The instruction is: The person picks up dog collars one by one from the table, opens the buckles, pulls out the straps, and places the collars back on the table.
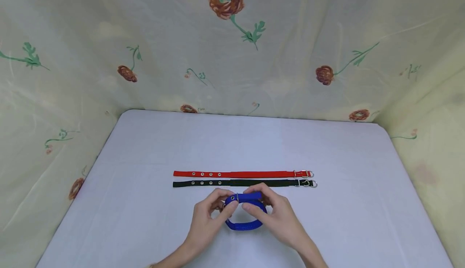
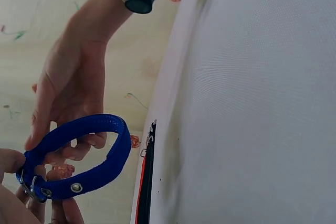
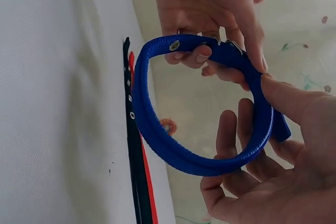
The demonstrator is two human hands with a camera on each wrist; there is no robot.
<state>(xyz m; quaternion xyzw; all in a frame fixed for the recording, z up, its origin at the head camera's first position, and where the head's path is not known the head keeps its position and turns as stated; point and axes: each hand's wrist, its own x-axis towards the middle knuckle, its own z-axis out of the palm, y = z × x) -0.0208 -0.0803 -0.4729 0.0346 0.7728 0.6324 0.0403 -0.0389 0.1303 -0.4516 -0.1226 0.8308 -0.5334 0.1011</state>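
Note:
A blue collar [image 1: 246,226] with metal eyelets is bent into a loop, its strap end running through the buckle. Above the white table, both hands hold it up. My left hand [image 1: 208,216] pinches the collar at the buckle, thumb in front and fingers behind. On the other side, my right hand [image 1: 277,215] pinches the band near the loose strap end. Seen from the right wrist, the blue loop [image 3: 173,158] hangs round and wide, and its free tip [image 3: 282,127] sticks out past the right thumb.
Behind the hands a red collar [image 1: 258,174] and a black collar [image 1: 258,183] lie flat and parallel on the white table [image 1: 345,219], buckles to the right, eyelets to the left. Flower-printed cloth [image 1: 283,58] surrounds the table at the back and sides.

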